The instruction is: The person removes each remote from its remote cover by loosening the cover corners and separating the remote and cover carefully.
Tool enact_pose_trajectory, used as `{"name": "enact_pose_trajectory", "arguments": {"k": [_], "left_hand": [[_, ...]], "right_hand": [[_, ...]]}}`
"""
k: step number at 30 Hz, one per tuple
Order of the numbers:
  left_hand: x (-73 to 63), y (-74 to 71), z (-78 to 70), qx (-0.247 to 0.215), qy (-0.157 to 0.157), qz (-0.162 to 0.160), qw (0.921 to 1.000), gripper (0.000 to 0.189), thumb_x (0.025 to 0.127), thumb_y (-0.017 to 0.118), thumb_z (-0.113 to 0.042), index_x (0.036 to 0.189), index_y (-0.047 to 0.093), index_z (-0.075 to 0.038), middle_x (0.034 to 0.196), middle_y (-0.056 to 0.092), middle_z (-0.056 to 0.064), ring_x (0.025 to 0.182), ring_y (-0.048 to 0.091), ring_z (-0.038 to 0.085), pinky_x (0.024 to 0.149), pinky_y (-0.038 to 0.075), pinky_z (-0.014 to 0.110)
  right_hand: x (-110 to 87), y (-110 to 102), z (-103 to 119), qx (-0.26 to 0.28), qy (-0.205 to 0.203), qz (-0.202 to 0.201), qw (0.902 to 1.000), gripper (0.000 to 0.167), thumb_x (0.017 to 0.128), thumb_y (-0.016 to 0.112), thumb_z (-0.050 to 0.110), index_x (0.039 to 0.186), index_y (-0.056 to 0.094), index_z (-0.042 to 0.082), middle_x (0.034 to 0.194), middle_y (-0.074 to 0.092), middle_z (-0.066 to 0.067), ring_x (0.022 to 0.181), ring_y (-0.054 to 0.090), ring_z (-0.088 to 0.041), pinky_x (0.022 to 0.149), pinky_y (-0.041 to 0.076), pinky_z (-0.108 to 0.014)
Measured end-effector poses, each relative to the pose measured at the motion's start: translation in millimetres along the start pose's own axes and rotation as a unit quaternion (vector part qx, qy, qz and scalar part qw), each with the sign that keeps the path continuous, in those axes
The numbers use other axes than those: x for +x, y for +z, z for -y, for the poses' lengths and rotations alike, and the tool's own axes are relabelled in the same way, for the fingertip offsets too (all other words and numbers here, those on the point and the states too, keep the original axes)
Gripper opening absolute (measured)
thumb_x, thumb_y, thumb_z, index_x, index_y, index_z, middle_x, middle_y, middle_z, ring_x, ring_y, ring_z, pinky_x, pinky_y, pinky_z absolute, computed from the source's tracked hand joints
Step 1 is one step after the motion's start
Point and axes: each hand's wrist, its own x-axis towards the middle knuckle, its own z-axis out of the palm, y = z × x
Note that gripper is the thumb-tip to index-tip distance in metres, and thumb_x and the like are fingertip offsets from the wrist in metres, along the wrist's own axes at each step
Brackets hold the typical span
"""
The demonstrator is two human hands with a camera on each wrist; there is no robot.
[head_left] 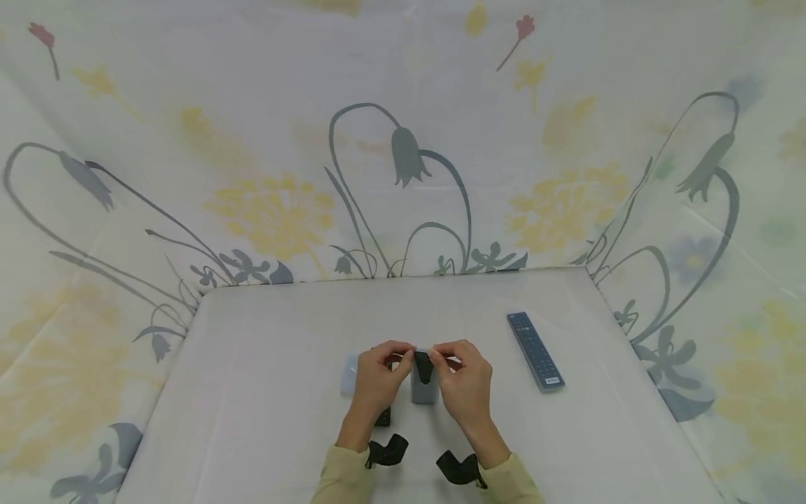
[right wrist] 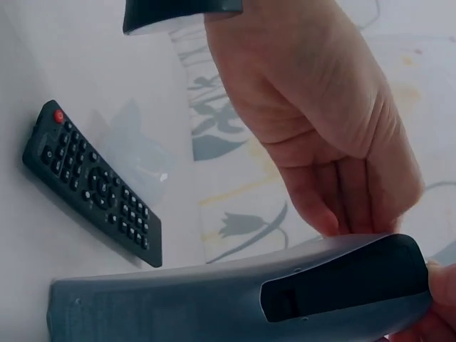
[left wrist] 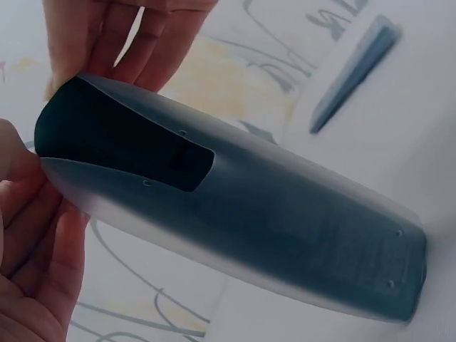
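Observation:
A long grey remote control (left wrist: 299, 228) with a glossy black panel (left wrist: 121, 135) at one end stands between my two hands, in the middle of the head view. My left hand (head_left: 376, 383) pinches one side of the black end between thumb and fingers. From the other side, my right hand (head_left: 467, 386) pinches that same end. In the left wrist view the grey end of the remote points down toward the white table, and small round marks dot its surface. Its other face is turned away.
A black remote (right wrist: 100, 185) with a red button lies by my left hand, beside a clear plastic bag (head_left: 348, 376). Farther right on the white table (head_left: 264, 392) lies a dark blue remote (head_left: 536, 352). Flower-patterned cloth (head_left: 403, 63) surrounds the table's back and sides.

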Motion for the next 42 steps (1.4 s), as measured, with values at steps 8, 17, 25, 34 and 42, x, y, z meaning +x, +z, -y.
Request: {"name": "enact_pose_trajectory", "arguments": {"k": [8, 17, 25, 34, 42], "left_hand": [[1.8, 1.3, 1.9, -0.044, -0.105, 0.025, 0.9932, 0.006, 0.092, 0.066, 0.003, 0.092, 0.071, 0.006, 0.086, 0.071, 0.013, 0.075, 0.061, 0.011, 0.068, 0.05, 0.024], [-3.4, 3.9, 6.9, -0.13, -0.126, 0.048, 0.9823, 0.017, 0.098, 0.061, -0.004, 0.106, 0.069, 0.009, 0.105, 0.07, 0.02, 0.098, 0.065, 0.016, 0.084, 0.054, 0.031], [-1.5, 4.4, 5.9, -0.133, -0.103, 0.051, 0.9845, 0.016, 0.094, 0.067, -0.004, 0.104, 0.072, 0.007, 0.102, 0.072, 0.016, 0.096, 0.066, 0.014, 0.08, 0.054, 0.03], [-1.4, 6.7, 7.8, -0.146, -0.112, 0.033, 0.9823, 0.015, 0.093, 0.069, -0.004, 0.102, 0.073, 0.007, 0.1, 0.073, 0.017, 0.094, 0.066, 0.011, 0.078, 0.055, 0.028], [-1.6, 5.6, 6.6, -0.155, -0.115, 0.036, 0.9805, 0.016, 0.092, 0.07, -0.003, 0.103, 0.073, 0.008, 0.103, 0.073, 0.018, 0.098, 0.066, 0.013, 0.08, 0.053, 0.027]], "right_hand": [[-1.7, 1, 2, 0.009, -0.006, -0.002, 0.9999, 0.01, 0.08, 0.081, -0.001, 0.085, 0.074, 0.005, 0.084, 0.069, -0.005, 0.08, 0.067, -0.02, 0.064, 0.059, -0.035], [-0.2, 1, 4, -0.013, 0.009, 0.005, 0.9999, 0.009, 0.081, 0.079, -0.003, 0.086, 0.074, 0.002, 0.083, 0.068, -0.006, 0.079, 0.067, -0.02, 0.065, 0.059, -0.038], [4.3, -2, 3, -0.04, -0.001, 0.0, 0.9992, 0.008, 0.081, 0.08, -0.002, 0.085, 0.073, 0.0, 0.078, 0.07, -0.008, 0.07, 0.069, -0.021, 0.062, 0.058, -0.034], [10.8, -6, 4, -0.038, 0.066, 0.032, 0.9966, 0.005, 0.087, 0.076, 0.002, 0.083, 0.073, 0.002, 0.073, 0.07, -0.004, 0.062, 0.062, -0.015, 0.059, 0.055, -0.031], [20.2, -14, -1, -0.003, 0.194, 0.103, 0.9756, 0.007, 0.091, 0.073, 0.01, 0.089, 0.075, 0.004, 0.078, 0.07, -0.002, 0.074, 0.064, -0.017, 0.064, 0.049, -0.032]]}}
